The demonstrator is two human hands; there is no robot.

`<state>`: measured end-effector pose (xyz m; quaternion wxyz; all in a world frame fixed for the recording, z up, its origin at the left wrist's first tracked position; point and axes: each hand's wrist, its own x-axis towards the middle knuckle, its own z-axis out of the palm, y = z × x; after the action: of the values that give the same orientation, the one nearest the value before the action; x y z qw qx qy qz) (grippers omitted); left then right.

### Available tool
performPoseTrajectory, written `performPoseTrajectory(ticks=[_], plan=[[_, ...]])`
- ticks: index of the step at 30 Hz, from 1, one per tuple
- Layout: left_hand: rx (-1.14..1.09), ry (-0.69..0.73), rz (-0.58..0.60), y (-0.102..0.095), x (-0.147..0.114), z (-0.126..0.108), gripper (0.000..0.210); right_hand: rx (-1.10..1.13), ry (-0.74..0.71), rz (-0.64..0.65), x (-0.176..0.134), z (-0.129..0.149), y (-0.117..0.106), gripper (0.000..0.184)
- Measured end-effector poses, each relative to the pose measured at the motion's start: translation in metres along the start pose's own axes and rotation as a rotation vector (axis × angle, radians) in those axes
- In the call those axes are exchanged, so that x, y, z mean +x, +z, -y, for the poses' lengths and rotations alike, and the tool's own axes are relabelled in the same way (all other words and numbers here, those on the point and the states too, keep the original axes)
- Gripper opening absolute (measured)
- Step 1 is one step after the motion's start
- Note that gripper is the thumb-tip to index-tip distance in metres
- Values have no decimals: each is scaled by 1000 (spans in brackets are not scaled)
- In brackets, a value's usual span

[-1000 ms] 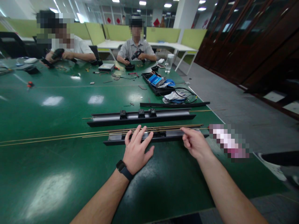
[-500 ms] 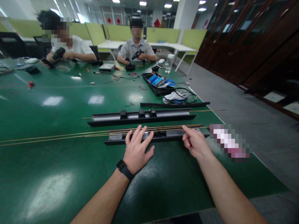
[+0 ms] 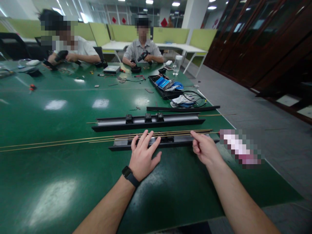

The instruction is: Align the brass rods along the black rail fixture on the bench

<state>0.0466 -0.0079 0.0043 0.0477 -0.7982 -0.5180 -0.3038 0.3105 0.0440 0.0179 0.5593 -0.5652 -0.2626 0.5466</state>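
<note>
My left hand point(image 3: 143, 159), with a watch on the wrist, lies with fingers spread across several thin brass-coloured rods point(image 3: 102, 139). The rods run lengthwise over a black-edged rail point(image 3: 182, 144) with a silvery inner face, and two stretch far out to the left. Dark blocks inside this rail are partly covered by my left fingers. Near the rods' right end, my right hand point(image 3: 206, 149) has its fingers curled and a fingertip against a rod. Its grip is partly hidden. Just behind lies a second black rail point(image 3: 148, 124), bearing three dark blocks point(image 3: 148, 117).
A black strip point(image 3: 182, 108), a glove point(image 3: 181, 101) with dark cable, and a black tray point(image 3: 164, 94) of blue items lie farther back. A blurred pinkish object point(image 3: 239, 148) is at the right edge. Two people point(image 3: 143, 52) sit across the green table point(image 3: 73, 169), holding drills.
Almost nothing differs. My right hand has shifted very slightly to the right along the rods, and my left hand stays in place.
</note>
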Motion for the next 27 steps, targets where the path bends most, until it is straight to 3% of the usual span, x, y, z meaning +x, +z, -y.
performPoseTrajectory(ticks=[6, 17, 27], plan=[[-1, -4, 5, 1, -1, 0, 48, -42, -22, -21, -1, 1, 2, 37], [-4, -2, 2, 0, 0, -1, 49, -9, -26, 64, 2, -2, -3, 35], [-6, -3, -5, 1, -1, 0, 48, -49, -21, -1, -2, 0, 2, 39]])
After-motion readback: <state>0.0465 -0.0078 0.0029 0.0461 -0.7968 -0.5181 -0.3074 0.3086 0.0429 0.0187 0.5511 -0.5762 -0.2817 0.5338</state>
